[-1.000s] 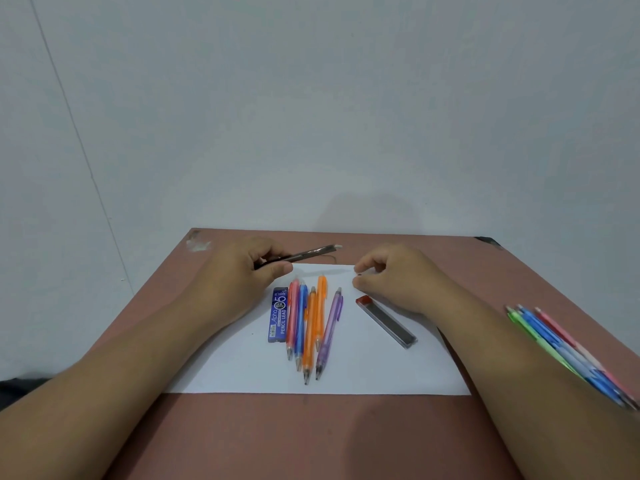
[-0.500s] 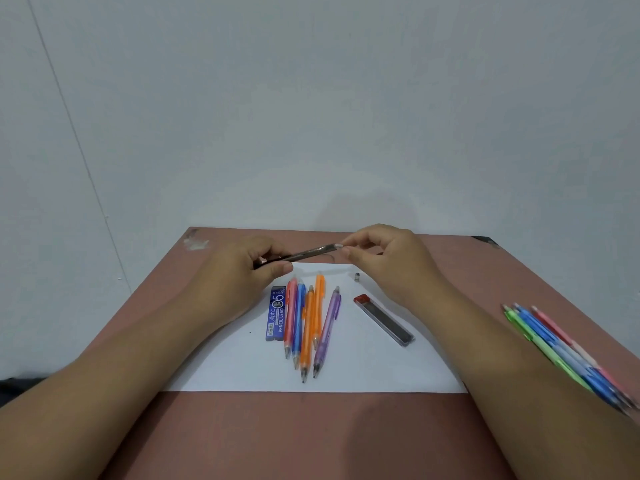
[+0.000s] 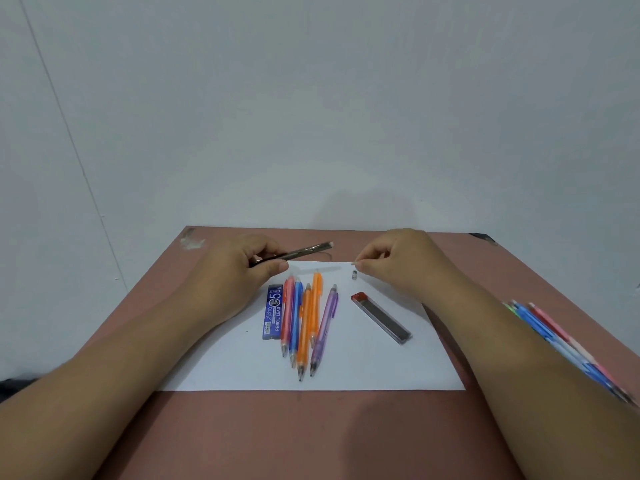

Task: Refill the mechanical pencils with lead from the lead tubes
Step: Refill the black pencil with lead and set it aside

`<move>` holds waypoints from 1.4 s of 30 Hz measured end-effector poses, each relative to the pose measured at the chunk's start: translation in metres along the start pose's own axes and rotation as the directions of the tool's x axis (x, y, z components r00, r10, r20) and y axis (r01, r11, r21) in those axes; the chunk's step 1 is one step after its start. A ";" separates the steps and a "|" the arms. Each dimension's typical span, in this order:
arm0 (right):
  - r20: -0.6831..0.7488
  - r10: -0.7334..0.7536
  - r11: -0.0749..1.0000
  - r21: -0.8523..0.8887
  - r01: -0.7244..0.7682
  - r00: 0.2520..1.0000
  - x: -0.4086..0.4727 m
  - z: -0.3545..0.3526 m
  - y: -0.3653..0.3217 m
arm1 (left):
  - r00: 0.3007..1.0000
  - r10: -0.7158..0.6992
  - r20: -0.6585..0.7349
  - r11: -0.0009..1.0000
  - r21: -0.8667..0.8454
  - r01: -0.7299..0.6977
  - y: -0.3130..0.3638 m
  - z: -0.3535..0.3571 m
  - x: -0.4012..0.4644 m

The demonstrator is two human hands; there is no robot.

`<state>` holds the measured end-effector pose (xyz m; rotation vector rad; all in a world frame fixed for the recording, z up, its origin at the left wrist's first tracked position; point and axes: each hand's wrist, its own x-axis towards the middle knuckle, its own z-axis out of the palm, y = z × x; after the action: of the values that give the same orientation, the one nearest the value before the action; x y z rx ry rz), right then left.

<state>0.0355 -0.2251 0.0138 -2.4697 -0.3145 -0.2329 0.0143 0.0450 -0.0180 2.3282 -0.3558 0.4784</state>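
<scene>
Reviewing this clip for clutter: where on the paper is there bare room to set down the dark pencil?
Bare paper lies along the near edge, between the purple pencil's tip and the clear lead tube, and left of the blue lead case by the left hand. The pencil row crowds the middle; a small cap sits near the right hand.

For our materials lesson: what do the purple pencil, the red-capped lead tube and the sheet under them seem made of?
Purple pencil: translucent plastic, probably; light shows through the barrel. Lead tube: clear hard plastic, dark leads visible inside. Sheet: matte white paper, flat and thin.
</scene>
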 end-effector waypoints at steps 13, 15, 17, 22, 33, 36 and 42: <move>0.124 0.076 0.991 -0.122 -0.061 0.989 -0.002 -0.002 0.000 | 1.000 0.008 0.009 1.000 -0.014 -0.007 -0.002 0.000 0.000; 0.130 0.087 0.991 -0.112 -0.073 0.988 -0.002 -0.004 0.000 | 1.000 0.018 0.009 1.000 -0.018 -0.018 -0.001 0.000 0.000; 0.110 0.084 0.993 -0.088 -0.074 0.990 -0.002 -0.007 0.001 | 1.000 0.022 0.009 1.000 -0.018 -0.022 -0.001 0.000 0.000; -0.065 -0.012 0.982 0.187 0.024 0.998 -0.004 -0.003 -0.005 | 1.000 0.029 0.008 0.999 -0.029 -0.029 -0.001 0.000 0.001; -0.089 -0.120 0.905 0.400 0.145 0.989 -0.012 0.018 -0.022 | 0.997 0.072 0.000 0.997 -0.022 -0.072 0.003 0.000 0.000; -0.101 -0.113 0.902 0.408 0.144 0.989 -0.011 0.020 -0.025 | 0.997 0.081 0.000 0.996 -0.022 -0.081 0.003 0.000 0.000; -0.167 -0.008 0.889 0.450 0.083 0.986 -0.002 0.010 -0.016 | 0.998 0.007 -0.059 1.000 0.029 -0.005 -0.001 0.001 0.002</move>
<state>0.0300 -0.2069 0.0141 -1.9654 -0.3174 -0.3346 0.0163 0.0451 -0.0181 2.3362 -0.3303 0.5571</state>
